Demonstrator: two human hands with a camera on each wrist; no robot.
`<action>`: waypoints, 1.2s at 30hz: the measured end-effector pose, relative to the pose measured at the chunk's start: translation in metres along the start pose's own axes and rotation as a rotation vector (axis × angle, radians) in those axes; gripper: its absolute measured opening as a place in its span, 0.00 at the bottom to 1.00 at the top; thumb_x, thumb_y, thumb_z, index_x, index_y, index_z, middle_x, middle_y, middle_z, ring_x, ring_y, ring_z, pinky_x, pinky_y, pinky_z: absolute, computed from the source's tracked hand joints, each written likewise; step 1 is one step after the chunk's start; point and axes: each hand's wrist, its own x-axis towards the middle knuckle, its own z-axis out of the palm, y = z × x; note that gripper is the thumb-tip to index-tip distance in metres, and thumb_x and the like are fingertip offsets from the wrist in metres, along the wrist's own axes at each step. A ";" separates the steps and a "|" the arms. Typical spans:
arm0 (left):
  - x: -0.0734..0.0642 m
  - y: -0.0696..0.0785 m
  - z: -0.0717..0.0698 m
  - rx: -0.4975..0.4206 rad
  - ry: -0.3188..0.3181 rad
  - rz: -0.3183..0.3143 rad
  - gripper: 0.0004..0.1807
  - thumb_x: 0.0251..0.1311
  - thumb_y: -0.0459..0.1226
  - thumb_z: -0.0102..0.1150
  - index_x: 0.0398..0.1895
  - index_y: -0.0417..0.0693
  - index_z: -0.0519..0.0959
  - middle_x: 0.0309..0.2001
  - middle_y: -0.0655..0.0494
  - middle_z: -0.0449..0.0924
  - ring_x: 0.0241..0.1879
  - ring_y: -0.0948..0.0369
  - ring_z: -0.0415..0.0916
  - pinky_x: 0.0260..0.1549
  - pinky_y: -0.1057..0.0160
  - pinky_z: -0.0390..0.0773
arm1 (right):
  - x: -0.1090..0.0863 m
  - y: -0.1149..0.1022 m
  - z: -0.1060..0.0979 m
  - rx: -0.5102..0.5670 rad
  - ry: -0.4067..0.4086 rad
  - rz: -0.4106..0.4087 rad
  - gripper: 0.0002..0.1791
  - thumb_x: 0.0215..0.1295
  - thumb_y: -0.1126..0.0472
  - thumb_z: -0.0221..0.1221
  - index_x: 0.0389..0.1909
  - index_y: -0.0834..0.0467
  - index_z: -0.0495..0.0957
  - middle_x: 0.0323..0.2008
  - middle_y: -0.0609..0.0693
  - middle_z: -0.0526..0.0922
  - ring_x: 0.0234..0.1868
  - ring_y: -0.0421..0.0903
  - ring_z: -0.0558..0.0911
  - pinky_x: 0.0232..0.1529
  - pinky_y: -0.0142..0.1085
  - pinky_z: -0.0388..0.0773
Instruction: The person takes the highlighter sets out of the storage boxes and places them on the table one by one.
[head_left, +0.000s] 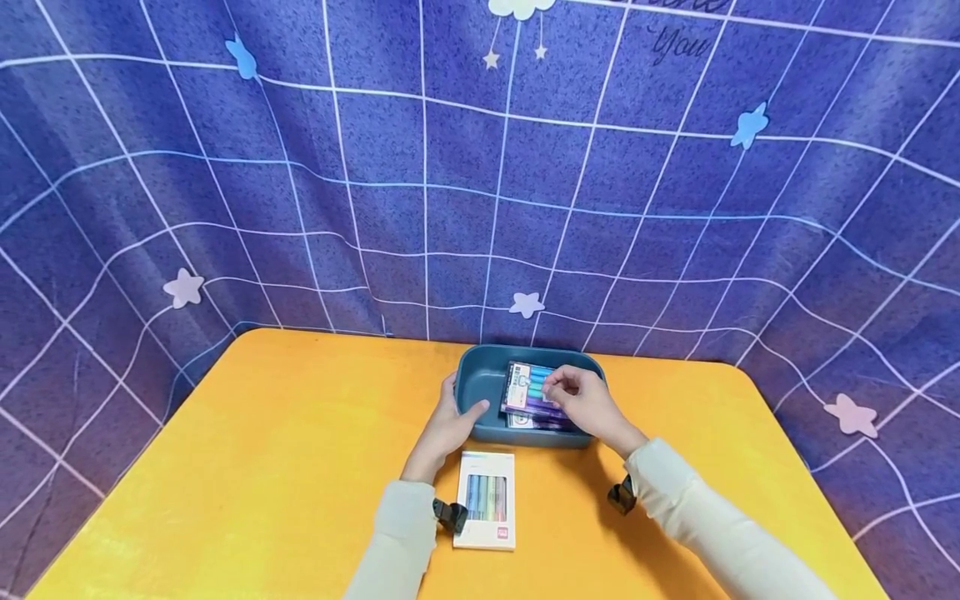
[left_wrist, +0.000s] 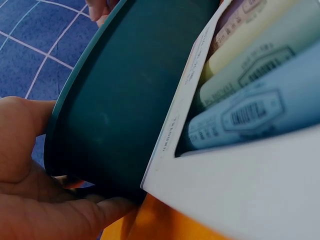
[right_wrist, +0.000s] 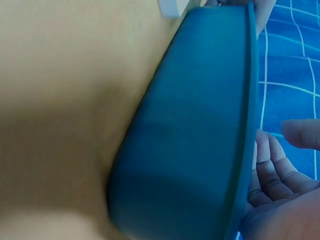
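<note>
The left hand [head_left: 444,427] grips the bin's left end. Only the head view shows pen packs [head_left: 534,390] inside the bin [head_left: 482,383]; the right wrist view shows the right hand's [head_left: 590,406] thumb and loosely bent fingers apart. In front of the bin lies a box [head_left: 484,500].

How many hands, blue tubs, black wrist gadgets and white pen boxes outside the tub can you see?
Hands: 2 (left hand, right hand)
Blue tub: 1
Black wrist gadgets: 2
White pen box outside the tub: 1
Total: 6
</note>
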 end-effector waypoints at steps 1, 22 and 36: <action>0.000 0.000 0.000 0.001 -0.001 0.003 0.41 0.72 0.42 0.56 0.80 0.53 0.45 0.78 0.38 0.56 0.77 0.39 0.54 0.73 0.31 0.53 | 0.001 0.001 -0.001 -0.003 0.008 0.002 0.06 0.71 0.64 0.58 0.39 0.63 0.81 0.30 0.63 0.83 0.26 0.43 0.75 0.25 0.29 0.69; 0.000 -0.001 -0.001 0.011 -0.001 0.012 0.40 0.73 0.40 0.54 0.80 0.50 0.44 0.79 0.37 0.54 0.78 0.39 0.53 0.74 0.32 0.52 | 0.018 0.014 -0.005 -0.119 0.064 0.052 0.06 0.70 0.64 0.57 0.39 0.61 0.82 0.36 0.58 0.86 0.30 0.43 0.75 0.34 0.33 0.72; 0.000 0.000 0.000 0.021 0.001 0.008 0.40 0.72 0.39 0.54 0.80 0.50 0.45 0.78 0.37 0.55 0.77 0.39 0.54 0.74 0.32 0.53 | 0.028 0.015 -0.008 -0.175 0.094 0.101 0.05 0.69 0.61 0.59 0.39 0.58 0.80 0.31 0.51 0.81 0.32 0.46 0.75 0.37 0.34 0.71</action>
